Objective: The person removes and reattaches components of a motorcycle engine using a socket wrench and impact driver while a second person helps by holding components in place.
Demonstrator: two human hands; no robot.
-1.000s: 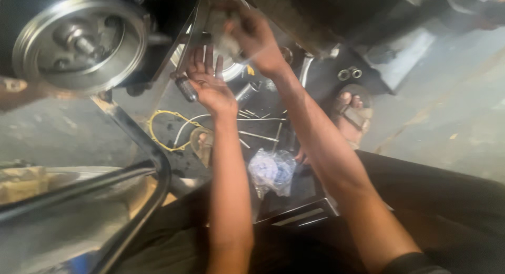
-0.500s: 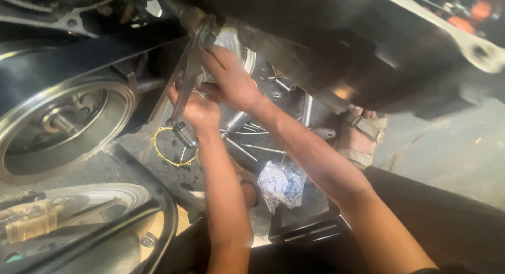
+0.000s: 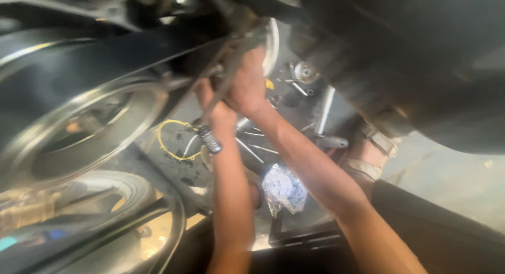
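We see our left hand (image 3: 218, 113) and right hand (image 3: 247, 87) both closed around a long, stiff steel wrench (image 3: 221, 97) angled up under the machine, its knurled handle (image 3: 210, 140), probably greasy, offering the surest hold.

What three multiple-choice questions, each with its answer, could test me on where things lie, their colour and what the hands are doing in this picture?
1. Where does the clear bag lie?
A. On the big wheel
B. Between the two forearms
C. Up beside the tool's head

2. What colour is the wire loop on the floor?
A. Yellow
B. Red
C. Blue

3. What are the hands doing?
A. Both rest flat on the floor
B. Both are raised, gripping a long tool
C. One holds the bag

Answers:
1 B: the bag sits low between the forearms.
2 A: the wire loop is yellow.
3 B: the left hand and right hand close around the long tool, whose ribbed handle end shows below them.
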